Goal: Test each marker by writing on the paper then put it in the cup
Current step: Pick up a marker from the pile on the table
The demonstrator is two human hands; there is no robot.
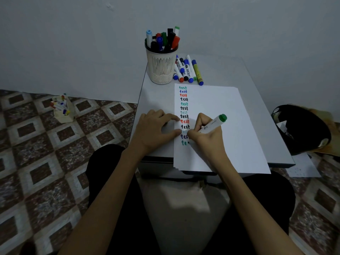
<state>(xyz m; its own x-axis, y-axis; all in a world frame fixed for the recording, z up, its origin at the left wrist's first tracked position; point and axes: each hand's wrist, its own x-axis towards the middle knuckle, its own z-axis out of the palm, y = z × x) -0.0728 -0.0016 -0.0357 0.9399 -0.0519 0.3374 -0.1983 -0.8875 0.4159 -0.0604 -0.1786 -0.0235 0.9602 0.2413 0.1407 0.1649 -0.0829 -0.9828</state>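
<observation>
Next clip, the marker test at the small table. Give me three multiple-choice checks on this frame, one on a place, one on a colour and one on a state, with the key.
1. The pile of markers on the table lies:
A. right of the cup
B. left of the cup
C. on the person's lap

2. The end cap of the marker in the right hand is:
A. red
B. blue
C. green

3. The bottom word on the paper is:
A. finished
B. half written
C. crossed out

Key: 1 A, the pile lies against the cup's right side. 2 C, the cap sticking out above the hand is green. 3 B, only "te" shows beside the hand.
</observation>
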